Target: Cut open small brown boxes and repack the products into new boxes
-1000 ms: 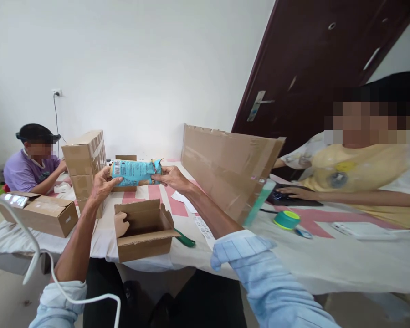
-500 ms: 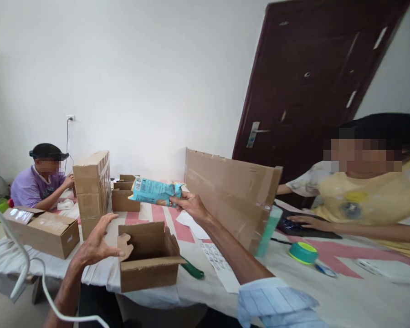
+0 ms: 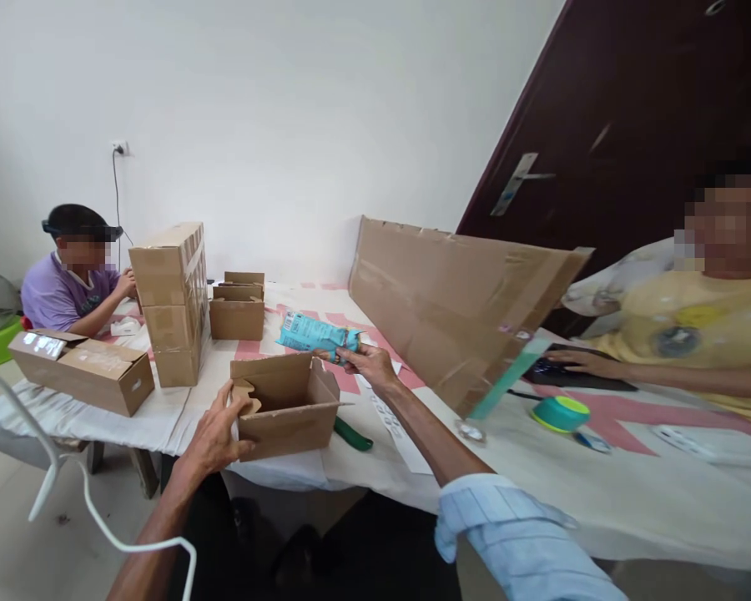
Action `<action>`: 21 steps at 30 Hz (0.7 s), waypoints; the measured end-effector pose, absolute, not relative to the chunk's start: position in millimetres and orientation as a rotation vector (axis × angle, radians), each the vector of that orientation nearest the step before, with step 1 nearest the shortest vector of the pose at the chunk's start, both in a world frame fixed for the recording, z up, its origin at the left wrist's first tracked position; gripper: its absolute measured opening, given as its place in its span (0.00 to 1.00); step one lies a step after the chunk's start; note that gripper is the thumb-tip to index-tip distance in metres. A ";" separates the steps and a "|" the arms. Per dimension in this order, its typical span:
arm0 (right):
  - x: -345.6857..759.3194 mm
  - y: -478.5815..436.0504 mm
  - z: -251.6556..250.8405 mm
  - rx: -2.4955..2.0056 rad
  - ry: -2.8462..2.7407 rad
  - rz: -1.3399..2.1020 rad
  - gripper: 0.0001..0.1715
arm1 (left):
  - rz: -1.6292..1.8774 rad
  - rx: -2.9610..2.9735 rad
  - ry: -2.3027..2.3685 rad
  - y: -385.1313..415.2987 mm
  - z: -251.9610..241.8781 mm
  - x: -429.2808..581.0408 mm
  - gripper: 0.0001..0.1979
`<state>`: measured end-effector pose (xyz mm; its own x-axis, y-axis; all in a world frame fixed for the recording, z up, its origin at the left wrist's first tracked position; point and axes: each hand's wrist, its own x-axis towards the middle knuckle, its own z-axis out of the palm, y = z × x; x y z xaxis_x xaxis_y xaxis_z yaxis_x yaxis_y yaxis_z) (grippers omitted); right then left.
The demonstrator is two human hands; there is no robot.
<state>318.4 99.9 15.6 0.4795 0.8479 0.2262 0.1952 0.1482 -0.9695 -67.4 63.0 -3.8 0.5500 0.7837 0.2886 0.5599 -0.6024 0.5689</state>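
Note:
An open cardboard box (image 3: pixel 288 432) stands at the table's near edge, its flaps up. My left hand (image 3: pixel 214 430) grips the box's left side, thumb at the front and fingers along the left flap. Above and behind the box's back right edge, my right hand (image 3: pixel 372 366) holds a light-blue printed snack packet (image 3: pixel 313 332) by its right end. The packet lies almost level, pointing left. What is inside the box is mostly hidden by its front wall. A dark green curved object (image 3: pixel 353 434) lies just right of the box.
Stacked taped cartons (image 3: pixel 166 305) and a long carton (image 3: pixel 91 367) stand left. Small open boxes (image 3: pixel 236 317) sit behind. A leaning cardboard panel (image 3: pixel 451 300) separates a co-worker (image 3: pixel 669 334) at a keyboard. Another person (image 3: pixel 63 284) sits far left. A tape roll (image 3: pixel 560 414) lies right.
My left hand has closed on the box's left side, from open beside it. The packet in my right hand has come lower, closer to the box. My view has tilted down.

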 end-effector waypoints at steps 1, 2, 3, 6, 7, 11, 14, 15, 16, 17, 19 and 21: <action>318.3 101.0 8.8 -1.384 -1.003 0.627 0.38 | 0.756 2.387 1.116 64.0 -5.5 -64.3 0.34; 317.5 102.5 2.3 -1.396 -0.999 0.646 0.38 | 0.771 2.401 1.129 65.8 -7.3 -61.7 0.30; 316.1 104.5 -3.6 -1.406 -0.992 0.663 0.38 | 0.784 2.415 1.132 68.5 -9.3 -59.8 0.27; 308.9 114.6 -17.9 -1.415 -0.989 0.719 0.37 | 0.822 2.445 1.094 82.6 -15.7 -61.2 0.32; 305.9 119.3 -21.5 -1.412 -0.994 0.737 0.37 | 0.841 2.452 1.075 88.9 -17.6 -64.2 0.36; 292.3 143.7 -30.3 -1.383 -1.048 0.804 0.34 | 0.909 2.470 1.011 117.4 -21.9 -83.3 0.43; 280.3 167.0 -31.8 -1.344 -1.117 0.844 0.30 | 0.923 2.470 0.992 139.6 -21.5 -95.7 0.43; 276.0 175.6 -31.5 -1.328 -1.145 0.855 0.28 | 0.932 2.473 0.986 147.3 -21.0 -98.5 0.42; 271.8 184.6 -30.9 -1.312 -1.174 0.864 0.27 | 0.946 2.479 0.977 155.0 -20.4 -100.6 0.42; 267.6 193.9 -30.0 -1.295 -1.204 0.872 0.26 | 0.962 2.487 0.964 162.9 -19.6 -101.9 0.41; 259.8 213.5 -27.6 -1.263 -1.266 0.880 0.24 | 0.983 2.507 0.930 178.6 -17.4 -102.7 0.40; 253.3 233.9 -24.9 -1.234 -1.325 0.884 0.22 | 0.999 2.521 0.926 193.4 -14.2 -100.9 0.40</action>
